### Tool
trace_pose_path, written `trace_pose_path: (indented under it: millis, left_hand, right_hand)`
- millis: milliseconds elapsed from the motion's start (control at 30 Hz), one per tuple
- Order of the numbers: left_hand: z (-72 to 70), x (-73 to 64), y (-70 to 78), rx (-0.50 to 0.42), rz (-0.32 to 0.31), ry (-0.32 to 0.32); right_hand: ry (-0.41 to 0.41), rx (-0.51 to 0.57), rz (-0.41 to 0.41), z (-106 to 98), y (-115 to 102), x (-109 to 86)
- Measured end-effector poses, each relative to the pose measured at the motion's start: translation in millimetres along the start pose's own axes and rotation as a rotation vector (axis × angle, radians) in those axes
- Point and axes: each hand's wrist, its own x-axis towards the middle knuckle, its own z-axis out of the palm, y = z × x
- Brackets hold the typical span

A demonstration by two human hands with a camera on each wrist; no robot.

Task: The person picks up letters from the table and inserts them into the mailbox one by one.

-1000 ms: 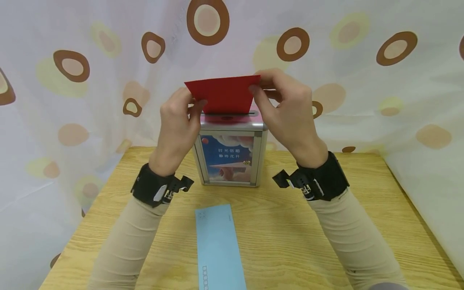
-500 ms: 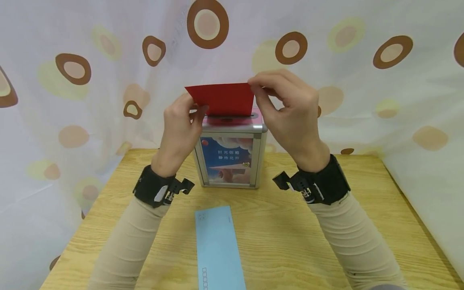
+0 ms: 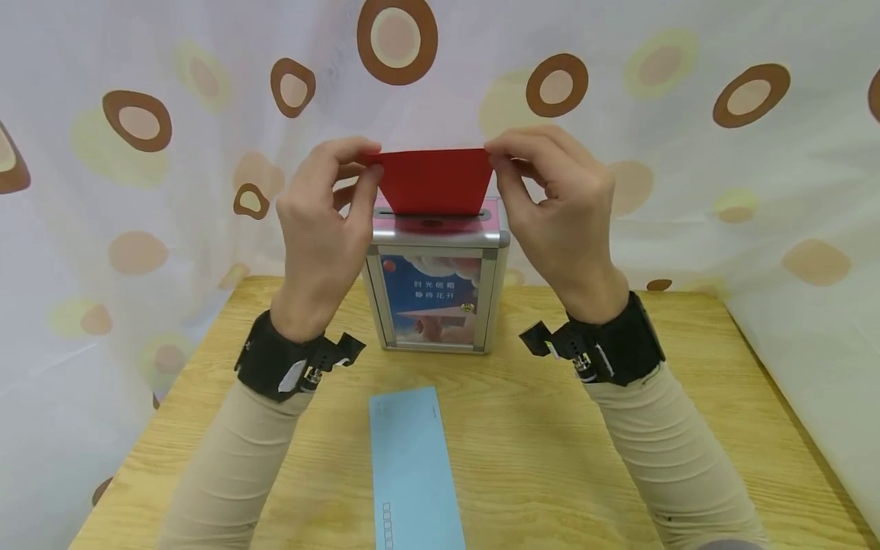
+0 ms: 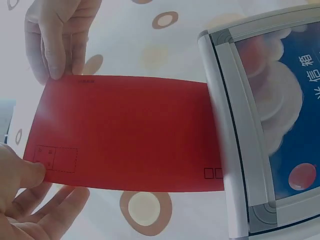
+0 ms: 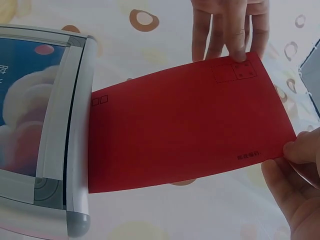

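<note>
A red envelope (image 3: 436, 183) stands upright with its lower end in the slot on the pink top of a metal-framed letter box (image 3: 433, 302). My left hand (image 3: 323, 210) pinches its upper left corner between thumb and fingers. At the upper right corner, my right hand (image 3: 560, 218) pinches the paper the same way. Both wrist views show the printed stamp squares and postcode boxes on the red envelope (image 4: 130, 132); the end inside the letter box is hidden. In the right wrist view the envelope (image 5: 185, 125) bows slightly.
A light blue envelope (image 3: 415, 466) lies lengthwise on the wooden table (image 3: 550, 458), in front of the letter box and between my forearms. Behind and at both sides hangs a white cloth (image 3: 461, 46) with brown and yellow ring patterns.
My left hand has moved up from the envelope's left side to its upper left corner. My right hand has shifted slightly outward, its grip now at the very corner.
</note>
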Motion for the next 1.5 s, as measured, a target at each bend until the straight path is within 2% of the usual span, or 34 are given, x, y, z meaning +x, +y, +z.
trace_pose_path:
  millis: [167,567,833,1033,1233,1500]
  left_hand:
    - [-1.6,1.3,4.2,0.019,0.030,0.038]
    - [-0.3,-1.6,-1.6,0.043,0.054,0.030]
    - [2.6,-7.6,-9.9,0.059,0.010,-0.003]
    - [8.5,-11.7,-21.1,0.068,0.009,-0.012]
    - [10.1,-16.2,-29.6,0.116,0.014,-0.056]
    - [15.0,-25.6,-40.6,0.138,-0.035,-0.105]
  right_hand:
    - [-0.006,-0.001,0.006,-1,0,0.1]
    - [-0.016,0.028,0.021,2,6,-7.0]
    - [-0.025,0.028,0.031,8,14,-15.2]
    - [-0.043,-0.010,0.059,13,22,-21.4]
    - [-0.061,-0.025,0.062,20,32,-28.7]
    - [-0.145,-0.110,0.064,24,42,-38.3]
